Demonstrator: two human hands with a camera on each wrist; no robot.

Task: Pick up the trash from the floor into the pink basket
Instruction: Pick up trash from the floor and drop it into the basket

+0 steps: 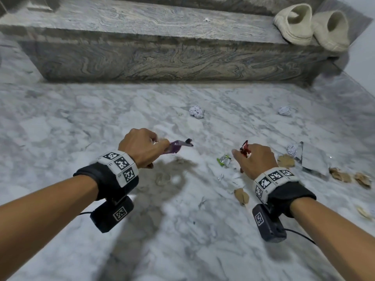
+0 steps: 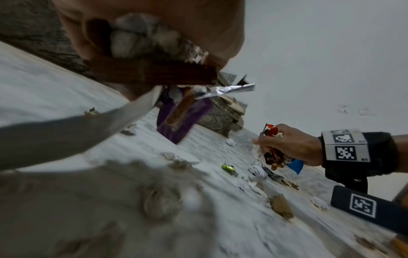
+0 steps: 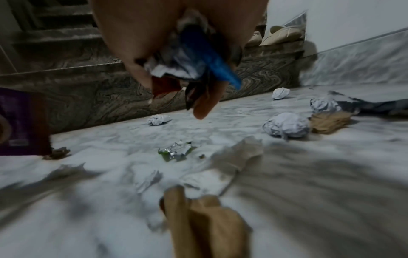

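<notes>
1. The left hand [image 1: 142, 148] is held out above the marble floor [image 1: 101, 122], back upward, its fingers curled round a bunch of trash: a purple wrapper [image 1: 172, 148] juts forward from the fist, and the left wrist view shows crumpled paper [image 2: 141, 36], a brown wrapper and a silver foil strip [image 2: 232, 90] packed in the same grip.
2. The right hand [image 1: 255, 159] hangs beside it, well apart, fingers closed on a red wrapper [image 1: 245, 150]; the wrist views add a blue wrapper [image 3: 212, 59] and white paper in that fist.
3. The pink basket is in none of the views. Much of what each fist holds is hidden behind the fingers, and the wrist views are blurred toward the bottom.
4. Still lying on the floor: a green-and-silver foil wrapper [image 1: 224, 160] between the hands, crumpled white paper balls [image 1: 196, 111], dry brown leaves [image 1: 241, 196] and a flat grey sheet [image 1: 312, 159] to the right.
5. A swirled grey stone step [image 1: 162, 59] crosses the far side, with a pair of cream slippers [image 1: 312, 25] on its right end.
</notes>
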